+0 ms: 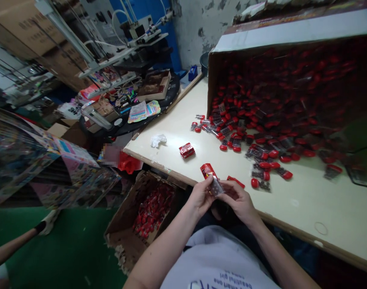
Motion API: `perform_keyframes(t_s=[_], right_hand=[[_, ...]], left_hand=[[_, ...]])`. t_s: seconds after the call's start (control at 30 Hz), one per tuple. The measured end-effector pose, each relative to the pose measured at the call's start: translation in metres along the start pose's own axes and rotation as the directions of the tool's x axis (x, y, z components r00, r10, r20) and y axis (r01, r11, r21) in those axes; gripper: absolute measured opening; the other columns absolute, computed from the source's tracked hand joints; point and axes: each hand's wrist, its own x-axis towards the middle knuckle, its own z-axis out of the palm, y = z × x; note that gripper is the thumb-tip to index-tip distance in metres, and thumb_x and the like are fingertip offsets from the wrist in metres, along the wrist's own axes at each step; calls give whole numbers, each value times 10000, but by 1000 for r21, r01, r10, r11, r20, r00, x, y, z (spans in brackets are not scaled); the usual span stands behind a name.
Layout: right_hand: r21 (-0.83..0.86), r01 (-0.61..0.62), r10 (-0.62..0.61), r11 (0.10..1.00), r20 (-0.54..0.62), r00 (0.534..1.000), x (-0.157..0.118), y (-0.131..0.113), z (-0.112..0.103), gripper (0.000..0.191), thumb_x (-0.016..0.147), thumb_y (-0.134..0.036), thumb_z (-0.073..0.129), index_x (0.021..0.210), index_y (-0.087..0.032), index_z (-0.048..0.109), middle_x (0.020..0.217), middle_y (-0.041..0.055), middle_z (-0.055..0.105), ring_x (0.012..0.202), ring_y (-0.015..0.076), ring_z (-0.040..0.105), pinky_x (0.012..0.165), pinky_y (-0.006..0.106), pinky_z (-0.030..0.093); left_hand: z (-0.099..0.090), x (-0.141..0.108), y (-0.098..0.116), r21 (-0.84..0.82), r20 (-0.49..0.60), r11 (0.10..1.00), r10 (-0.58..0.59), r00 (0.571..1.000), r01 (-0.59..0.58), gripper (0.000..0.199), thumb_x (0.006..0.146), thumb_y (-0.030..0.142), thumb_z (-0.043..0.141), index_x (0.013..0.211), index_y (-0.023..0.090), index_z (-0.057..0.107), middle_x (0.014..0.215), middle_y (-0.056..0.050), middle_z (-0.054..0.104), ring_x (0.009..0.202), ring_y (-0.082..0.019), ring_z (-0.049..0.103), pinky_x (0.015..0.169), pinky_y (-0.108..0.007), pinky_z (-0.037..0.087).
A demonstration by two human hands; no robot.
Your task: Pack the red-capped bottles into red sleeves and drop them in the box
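Just over the table's front edge, a small clear packet with a red printed top (206, 170) is held between both hands. My left hand (202, 195) grips it from the left, the thumb on its face. From the right, my right hand (238, 200) pinches its lower end. Behind my right hand lies a flat red wrapper (236, 181). A stack of red wrappers (187, 150) sits farther back to the left. Small clear packs with red caps (258, 184) are scattered on the table to the right.
A large tipped carton (211, 80) spills red-capped packs across the white table (294, 204). Below the table's left edge stands an open box (120, 218) of red packets. Crumpled tissue (158, 140), a rubber band (321, 228) and a machine (135, 32) are also in view. A person's foot (49, 222) shows at left.
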Motion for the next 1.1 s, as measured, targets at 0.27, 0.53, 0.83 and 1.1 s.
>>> perform_keyframes(t_s=[0.27, 0.53, 0.83, 1.1], right_hand=[[35, -14, 19, 999, -135, 991, 1, 10, 3, 453, 727, -312, 708, 1127, -294, 497, 889, 26, 649, 829, 214, 635, 796, 390, 508], [58, -143, 150, 988, -145, 978, 6, 10, 1, 516, 694, -419, 713, 1167, -301, 546, 819, 11, 644, 760, 214, 627, 676, 357, 534], [76, -149, 159, 986, -150, 976, 9, 15, 7, 519, 673, -435, 722, 1150, -289, 578, 788, 6, 627, 727, 200, 611, 661, 343, 529], [-320, -201, 50, 926, -423, 905, -6, 40, -71, 428, 784, -464, 576, 1122, -201, 600, 831, 48, 652, 727, 190, 613, 706, 338, 496]], left_hand=[[6, -12, -14, 73, 77, 995, 67, 995, -73, 336, 658, 391, 730, 812, 95, 692, 834, -103, 680, 776, -164, 608, 743, -264, 439], [9, -16, -20, 43, 80, 995, 81, 993, -85, 280, 668, 343, 728, 787, 92, 695, 856, -111, 686, 814, -172, 602, 793, -275, 428], [10, -16, -23, 54, 71, 993, 102, 992, -106, 289, 677, 347, 720, 812, 92, 696, 856, -112, 691, 818, -176, 614, 809, -282, 427], [-110, -10, 17, 269, -391, 923, 365, 845, -274, 249, 610, 326, 752, 751, 136, 677, 809, -91, 693, 841, -207, 635, 784, -312, 450]])
